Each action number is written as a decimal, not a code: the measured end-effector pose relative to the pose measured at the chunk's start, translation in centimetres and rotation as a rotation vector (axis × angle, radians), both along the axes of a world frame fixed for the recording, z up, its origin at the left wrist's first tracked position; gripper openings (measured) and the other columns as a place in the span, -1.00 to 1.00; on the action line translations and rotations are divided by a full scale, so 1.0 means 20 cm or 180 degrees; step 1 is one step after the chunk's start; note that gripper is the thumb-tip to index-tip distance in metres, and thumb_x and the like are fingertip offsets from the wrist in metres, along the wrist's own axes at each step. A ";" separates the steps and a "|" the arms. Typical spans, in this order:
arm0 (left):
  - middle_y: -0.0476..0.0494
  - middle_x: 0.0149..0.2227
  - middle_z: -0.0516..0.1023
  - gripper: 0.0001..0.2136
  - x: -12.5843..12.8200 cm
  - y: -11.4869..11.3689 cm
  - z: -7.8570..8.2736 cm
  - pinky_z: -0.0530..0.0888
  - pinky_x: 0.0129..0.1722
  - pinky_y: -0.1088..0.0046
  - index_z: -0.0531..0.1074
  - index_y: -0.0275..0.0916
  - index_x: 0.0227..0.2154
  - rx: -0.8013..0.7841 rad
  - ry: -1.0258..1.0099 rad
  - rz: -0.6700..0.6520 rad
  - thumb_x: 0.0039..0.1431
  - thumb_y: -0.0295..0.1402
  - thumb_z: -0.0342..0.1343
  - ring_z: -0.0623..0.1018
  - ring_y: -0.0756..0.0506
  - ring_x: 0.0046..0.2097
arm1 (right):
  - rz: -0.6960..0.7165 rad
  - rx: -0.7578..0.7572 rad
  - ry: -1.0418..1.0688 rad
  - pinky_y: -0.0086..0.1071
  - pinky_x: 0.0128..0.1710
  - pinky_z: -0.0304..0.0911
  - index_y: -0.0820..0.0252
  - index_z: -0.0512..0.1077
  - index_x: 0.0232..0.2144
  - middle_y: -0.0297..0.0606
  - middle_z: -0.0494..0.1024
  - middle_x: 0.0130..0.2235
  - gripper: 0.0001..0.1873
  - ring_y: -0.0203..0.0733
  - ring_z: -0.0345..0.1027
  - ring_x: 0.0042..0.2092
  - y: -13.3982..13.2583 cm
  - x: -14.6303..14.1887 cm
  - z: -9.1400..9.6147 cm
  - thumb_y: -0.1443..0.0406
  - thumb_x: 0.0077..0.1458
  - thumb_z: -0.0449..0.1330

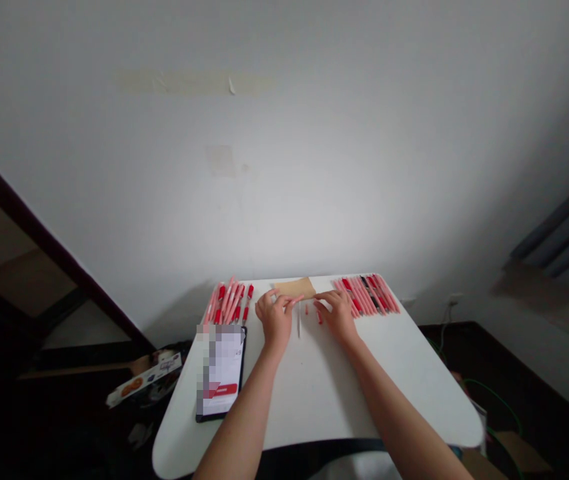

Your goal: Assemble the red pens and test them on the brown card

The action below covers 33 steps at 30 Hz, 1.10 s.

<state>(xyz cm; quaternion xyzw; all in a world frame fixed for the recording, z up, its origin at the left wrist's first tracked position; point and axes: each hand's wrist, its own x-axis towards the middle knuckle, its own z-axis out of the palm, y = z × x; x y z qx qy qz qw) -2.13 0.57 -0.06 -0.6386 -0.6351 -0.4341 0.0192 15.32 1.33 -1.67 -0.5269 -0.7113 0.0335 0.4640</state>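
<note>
Over the far middle of the white table, my left hand (pixel 275 317) pinches a pink pen barrel (pixel 295 300) between thumb and fingertips. My right hand (pixel 337 312) is closed in a pinch at the barrel's right end; whatever its fingertips grip is too small to make out. A thin pen refill (pixel 299 323) lies on the table between the hands. Beside it is a small pink pen part (pixel 307 309), and a red-pink pen piece (pixel 319 317) lies just under my right fingers. Behind the hands rests a tan piece of paper or card (pixel 294 287).
On the left lies a loose group of pink and red pens (pixel 229 303). A tighter row of pink, red and black pens (pixel 367 295) is on the right. A tablet (pixel 221 373) lies left of my forearm on the white table (pixel 324 407). The wall (pixel 284 200) stands behind.
</note>
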 end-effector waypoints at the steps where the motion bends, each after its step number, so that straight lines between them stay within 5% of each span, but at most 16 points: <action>1: -0.17 -0.06 0.44 -0.86 0.00 0.00 0.00 0.25 0.09 0.16 0.56 -0.10 -0.39 0.0049 0.0028 -0.0077 0.08 -0.20 0.18 0.37 -0.19 0.03 | 0.0009 -0.0003 0.0065 -0.06 0.03 0.08 0.05 0.53 -0.24 -0.22 0.58 -0.22 -0.82 -0.02 0.28 -0.08 0.00 0.01 -0.01 0.20 0.15 0.15; 13: -0.16 -0.02 0.42 -0.88 0.04 -0.05 0.04 0.18 0.16 -0.01 0.56 -0.10 -0.38 0.0057 0.0408 -0.0544 0.12 -0.27 0.13 0.34 -0.19 0.07 | 0.0125 -0.0257 0.0368 -0.17 -0.04 0.21 0.05 0.57 -0.25 -0.19 0.52 -0.24 -0.81 -0.08 0.34 -0.12 0.00 0.01 -0.04 0.30 0.04 0.23; 33: -0.17 0.00 0.41 -0.87 0.04 -0.06 0.04 0.11 0.20 -0.02 0.56 -0.08 -0.34 -0.0128 0.0305 -0.0467 0.14 -0.29 0.11 0.32 -0.19 0.11 | 0.0312 -0.0319 0.0633 -0.21 -0.09 0.27 0.12 0.58 -0.32 -0.15 0.54 -0.30 -0.81 -0.11 0.38 -0.17 0.02 0.02 -0.05 0.24 0.08 0.18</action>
